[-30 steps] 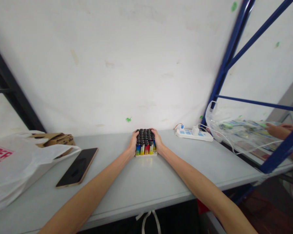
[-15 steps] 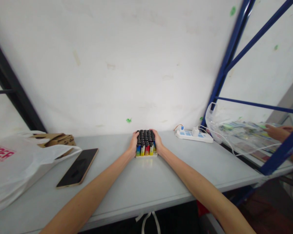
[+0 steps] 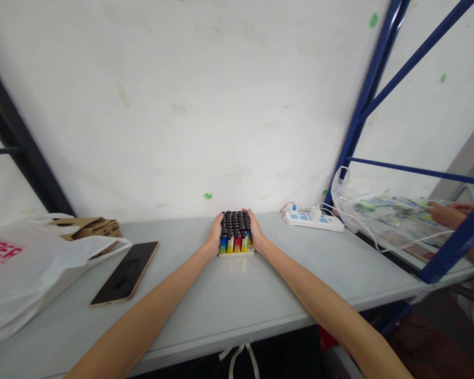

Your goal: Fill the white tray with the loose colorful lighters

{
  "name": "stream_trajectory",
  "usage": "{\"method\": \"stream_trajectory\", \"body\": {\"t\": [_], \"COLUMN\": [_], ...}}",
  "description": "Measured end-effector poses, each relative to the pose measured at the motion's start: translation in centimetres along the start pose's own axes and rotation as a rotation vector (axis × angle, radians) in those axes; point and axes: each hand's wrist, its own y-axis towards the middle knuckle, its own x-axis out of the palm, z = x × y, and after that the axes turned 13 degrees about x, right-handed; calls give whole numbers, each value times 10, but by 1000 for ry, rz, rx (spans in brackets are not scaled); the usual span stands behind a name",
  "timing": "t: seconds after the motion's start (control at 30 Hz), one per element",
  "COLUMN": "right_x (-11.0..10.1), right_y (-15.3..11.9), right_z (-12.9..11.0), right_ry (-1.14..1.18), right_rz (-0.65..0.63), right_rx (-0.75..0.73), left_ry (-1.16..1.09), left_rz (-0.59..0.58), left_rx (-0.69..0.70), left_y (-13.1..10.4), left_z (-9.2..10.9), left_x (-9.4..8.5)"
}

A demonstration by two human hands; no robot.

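A block of upright lighters (image 3: 237,234), with black tops and blue, yellow and red bodies, stands in rows on a pale tray (image 3: 237,254) on the grey table. My left hand (image 3: 216,235) is pressed along the left side of the block, its thumb near the tops. Against the opposite side lies my right hand (image 3: 256,231), so the block is clasped between both palms. Most of the fingers are hidden behind the lighters.
At left lie a white plastic bag (image 3: 47,273), brown cardboard (image 3: 97,227) and a phone (image 3: 125,272). A power strip (image 3: 315,220) with cables sits by the wall. Beyond the blue frame (image 3: 355,126), another person's hand (image 3: 444,215) is over plastic-wrapped items (image 3: 395,210).
Both hands keep the same hold on the lighter block, and it stays in place. Only the camera view has shifted very slightly.
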Motion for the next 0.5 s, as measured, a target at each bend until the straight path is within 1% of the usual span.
{"method": "stream_trajectory", "body": {"t": [0.17, 0.27, 0.4, 0.5], "right_x": [4, 5, 1, -3], "right_y": [-6, -10, -12, -8], "right_z": [-4, -5, -7, -11], "right_ry": [-6, -47, -144, -164], "right_rz": [-5, -45, -123, -123], "right_rx": [21, 48, 95, 71], "left_ry": [-9, -12, -15, -18], "left_rz": [5, 9, 16, 22], "left_rx": [-40, -48, -36, -12], "left_y": [-1, -2, -3, -2], "left_z": [2, 4, 7, 9], "left_x": [1, 2, 2, 1]}}
